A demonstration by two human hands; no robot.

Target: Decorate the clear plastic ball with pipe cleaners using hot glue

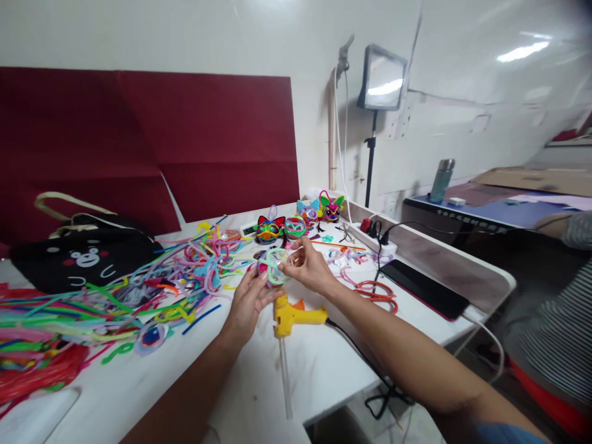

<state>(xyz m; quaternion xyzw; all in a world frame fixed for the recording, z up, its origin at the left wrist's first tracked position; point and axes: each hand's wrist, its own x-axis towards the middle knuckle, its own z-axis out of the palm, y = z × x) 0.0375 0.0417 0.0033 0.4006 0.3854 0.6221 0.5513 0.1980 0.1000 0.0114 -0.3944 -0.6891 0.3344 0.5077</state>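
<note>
Both my hands hold one small round piece wound with pale green and pink pipe cleaner [275,266], over the middle of the white table. My left hand [248,300] grips it from the lower left, fingers closed on its edge. From the right, my right hand [309,266] pinches its other edge between thumb and fingers. Just below them a yellow glue gun [296,316] lies on the table, a clear glue stick [285,376] sticking out toward me. Behind the piece stand finished colourful animal heads, among them a red-eared one [269,230] and a green-eared one [331,208].
Heaped pipe cleaners [185,271] cover the left side, before a black bag [92,256]. At right lie a phone [424,288], a power strip [377,240] and orange loops [377,293]. A lamp [383,77] stands behind. A person in a striped sleeve [562,320] sits at far right.
</note>
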